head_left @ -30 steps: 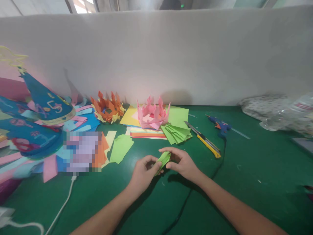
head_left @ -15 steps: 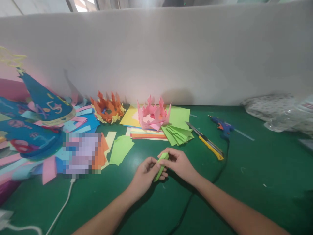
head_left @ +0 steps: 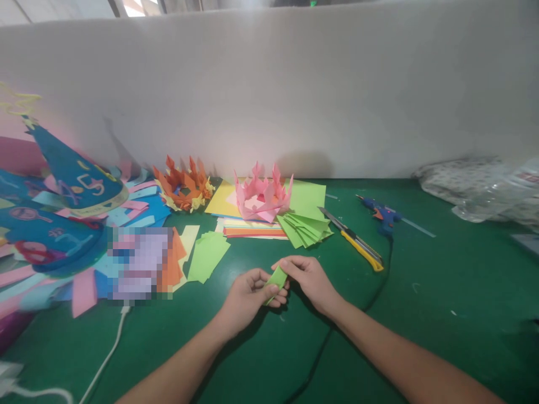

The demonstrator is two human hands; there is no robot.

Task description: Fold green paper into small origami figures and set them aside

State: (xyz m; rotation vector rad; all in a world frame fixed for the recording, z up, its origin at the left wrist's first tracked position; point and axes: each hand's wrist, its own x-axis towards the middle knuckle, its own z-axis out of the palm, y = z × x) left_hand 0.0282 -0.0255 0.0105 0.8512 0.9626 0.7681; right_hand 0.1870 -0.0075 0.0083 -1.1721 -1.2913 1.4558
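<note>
Both hands meet over the green table [head_left: 442, 292], pinching a small folded piece of light green paper [head_left: 277, 277]. My left hand [head_left: 248, 297] grips its lower end with thumb and fingers closed. My right hand [head_left: 307, 278] pinches the upper end from the right. A fanned stack of folded green pieces [head_left: 304, 229] lies just beyond the hands. Flat green sheets [head_left: 208, 255] sit to the left of my left hand.
A pink paper crown [head_left: 263, 196] and an orange one [head_left: 183, 185] stand by the white partition. Blue party hats [head_left: 71, 174] and paper strips crowd the left. A yellow utility knife [head_left: 356, 244], blue glue gun [head_left: 381, 212] with black cord, and plastic bags [head_left: 480, 188] lie right.
The green piece has turned between my fingers from lying nearly flat to more upright and compact. Both hands shifted slightly and stayed closed on it.
</note>
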